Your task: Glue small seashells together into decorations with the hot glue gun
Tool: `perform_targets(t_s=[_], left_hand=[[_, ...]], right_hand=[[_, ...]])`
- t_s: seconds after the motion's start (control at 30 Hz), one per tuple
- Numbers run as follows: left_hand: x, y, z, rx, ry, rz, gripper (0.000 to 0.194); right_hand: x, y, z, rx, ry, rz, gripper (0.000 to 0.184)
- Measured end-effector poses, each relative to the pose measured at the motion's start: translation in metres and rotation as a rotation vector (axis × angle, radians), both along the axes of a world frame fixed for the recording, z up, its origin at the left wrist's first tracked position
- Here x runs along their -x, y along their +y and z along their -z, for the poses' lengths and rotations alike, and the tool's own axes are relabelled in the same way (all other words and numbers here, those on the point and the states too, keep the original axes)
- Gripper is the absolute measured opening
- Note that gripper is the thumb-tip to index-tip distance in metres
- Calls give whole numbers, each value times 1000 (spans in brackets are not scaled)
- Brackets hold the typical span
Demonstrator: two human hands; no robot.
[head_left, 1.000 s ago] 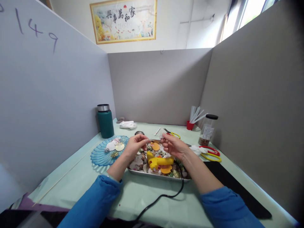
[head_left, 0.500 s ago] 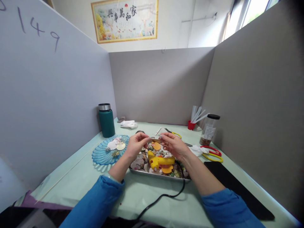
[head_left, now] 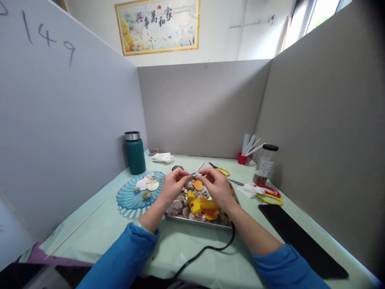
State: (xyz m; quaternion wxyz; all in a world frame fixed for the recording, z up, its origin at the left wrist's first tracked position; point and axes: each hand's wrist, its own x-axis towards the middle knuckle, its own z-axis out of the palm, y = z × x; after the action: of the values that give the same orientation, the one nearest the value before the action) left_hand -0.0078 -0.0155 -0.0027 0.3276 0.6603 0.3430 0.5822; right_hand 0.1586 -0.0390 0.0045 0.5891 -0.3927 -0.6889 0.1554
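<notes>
Over the far part of a metal tray (head_left: 198, 224) full of seashells, my two hands meet at the fingertips. My left hand (head_left: 175, 185) pinches a small, thin greyish piece, too small to name. My right hand (head_left: 217, 186) pinches a tiny whitish bit against it; its kind is unclear. Below them a yellow hot glue gun (head_left: 196, 203) lies on the shells, its black cord (head_left: 207, 249) running over the front of the tray. Orange scallop shells (head_left: 197, 185) show beside it. My right hand and forearm hide the tray's right part.
On the left stand a blue scalloped plate (head_left: 124, 196) with shells and a green flask (head_left: 135, 154). Behind lie yellow-handled pliers (head_left: 223, 171) and a white stick (head_left: 200, 165). On the right are a red cup (head_left: 242, 159) of glue sticks, a jar (head_left: 264, 166), scissors (head_left: 272, 195) and a black mat (head_left: 297, 237).
My right hand has moved left, bringing its fingertips up against those of my left hand. My left hand has hardly moved. More of the tray's right edge now shows.
</notes>
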Motion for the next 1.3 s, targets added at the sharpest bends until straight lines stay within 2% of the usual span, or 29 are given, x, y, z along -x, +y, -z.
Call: perform_targets(t_s=[0.2,0.5,1.03,1.2,1.3], left_hand=[[0,-4,1,-48,104,-40,17],[-1,-6,1,-70,124,-46,16],[0,-3,0,7,76,43,18],[-2,-4,0,19,2,104,22],[-2,-4,0,25,-20,126,25]], right_hand=[[0,-1,0,-61,-62,27,10],[1,-2,0,-67,-83,28,8],[1,0,1,-46,-101,27,10],[1,-1,1,-12,-59,10,15],[1,0,1,47,32,-52,19]])
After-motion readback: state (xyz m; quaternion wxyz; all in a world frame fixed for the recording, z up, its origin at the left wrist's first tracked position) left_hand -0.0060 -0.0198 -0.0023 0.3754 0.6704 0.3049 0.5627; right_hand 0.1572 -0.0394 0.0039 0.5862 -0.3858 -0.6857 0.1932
